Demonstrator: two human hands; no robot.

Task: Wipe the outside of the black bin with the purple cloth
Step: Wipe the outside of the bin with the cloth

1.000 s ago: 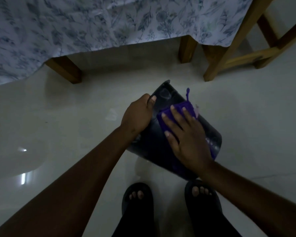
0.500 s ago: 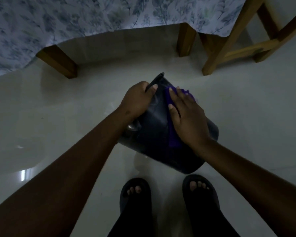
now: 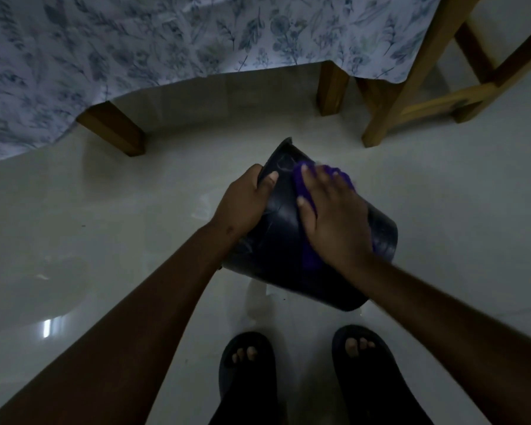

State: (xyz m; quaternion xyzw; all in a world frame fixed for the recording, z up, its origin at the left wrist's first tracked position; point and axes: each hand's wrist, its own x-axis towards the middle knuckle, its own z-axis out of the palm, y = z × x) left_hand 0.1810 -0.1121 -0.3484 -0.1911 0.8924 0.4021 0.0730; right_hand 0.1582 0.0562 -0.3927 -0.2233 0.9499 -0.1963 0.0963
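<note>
While the left hand (image 3: 246,200) clamps the rim of the black bin (image 3: 282,240), thumb over the edge, its grip is closed on the bin, apparently to keep it tilted and steady. At three o'clock from it, the right hand (image 3: 331,216) lies flat, fingers spread, pressing the purple cloth (image 3: 308,256) against the bin's upper side; that grip is wide, pinning rather than clutching. Tipped on the floor (image 3: 442,210), the bin rests at twelve o'clock from the sandalled feet (image 3: 249,366), mouth pointing toward the table legs (image 3: 331,90), probably so the wall faces up for wiping.
</note>
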